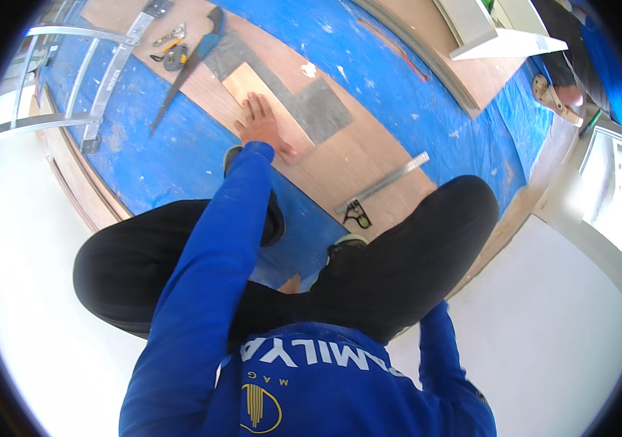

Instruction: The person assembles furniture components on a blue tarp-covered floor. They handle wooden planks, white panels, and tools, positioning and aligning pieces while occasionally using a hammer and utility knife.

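My left hand lies flat with fingers spread on a short, pale wooden board. That board rests on a longer plywood sheet with a grey patch beside it. On the sheet, nearer my right knee, lies a combination square with a metal rule and a dark head. Beyond my left hand a handsaw with a blue and black handle lies across the sheet's edge, its blade reaching over the blue tarp. My right arm goes down behind my right thigh, and its hand is hidden.
A metal ladder lies at the far left. Small hand tools sit by the saw. Stacked panels and a white angled piece are at the far right, near another person's sandalled foot. Blue tarp covers the floor.
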The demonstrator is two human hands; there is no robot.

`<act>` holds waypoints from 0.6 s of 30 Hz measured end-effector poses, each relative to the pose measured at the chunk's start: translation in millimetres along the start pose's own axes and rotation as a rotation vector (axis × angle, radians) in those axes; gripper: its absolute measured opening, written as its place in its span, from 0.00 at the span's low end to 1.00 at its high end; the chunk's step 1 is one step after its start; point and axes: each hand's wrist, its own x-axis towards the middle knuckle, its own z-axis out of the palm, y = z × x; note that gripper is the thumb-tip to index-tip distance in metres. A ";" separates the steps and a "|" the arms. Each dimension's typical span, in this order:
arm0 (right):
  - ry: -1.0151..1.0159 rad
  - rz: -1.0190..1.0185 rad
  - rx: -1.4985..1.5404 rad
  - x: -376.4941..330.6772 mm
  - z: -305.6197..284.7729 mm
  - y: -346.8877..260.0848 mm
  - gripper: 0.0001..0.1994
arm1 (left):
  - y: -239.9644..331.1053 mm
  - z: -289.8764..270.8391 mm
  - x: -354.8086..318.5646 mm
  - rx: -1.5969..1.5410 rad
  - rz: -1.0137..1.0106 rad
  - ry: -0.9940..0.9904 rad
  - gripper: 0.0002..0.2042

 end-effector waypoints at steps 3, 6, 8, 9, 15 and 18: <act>-0.023 0.325 0.006 -22.9 -65.0 24.2 0.18 | 5.2 -11.1 -0.6 -0.015 -0.021 -0.033 0.82; 0.317 0.493 -0.107 -7.3 -164.4 6.9 0.15 | 4.8 -14.2 2.0 -0.043 -0.020 -0.050 0.84; 0.638 0.331 -0.050 23.3 -221.6 -24.2 0.16 | 3.4 -11.1 5.9 -0.056 -0.018 -0.069 0.84; 0.728 0.293 0.061 44.5 -250.0 -57.8 0.17 | 4.2 -10.4 8.9 -0.059 -0.018 -0.080 0.84; 0.380 -0.231 0.613 190.9 -177.2 -256.8 0.18 | 1.6 -1.4 16.0 -0.050 0.048 -0.020 0.86; 0.010 -0.388 0.403 259.3 -69.0 -346.9 0.21 | -1.2 -3.6 17.2 -0.069 0.000 -0.032 0.86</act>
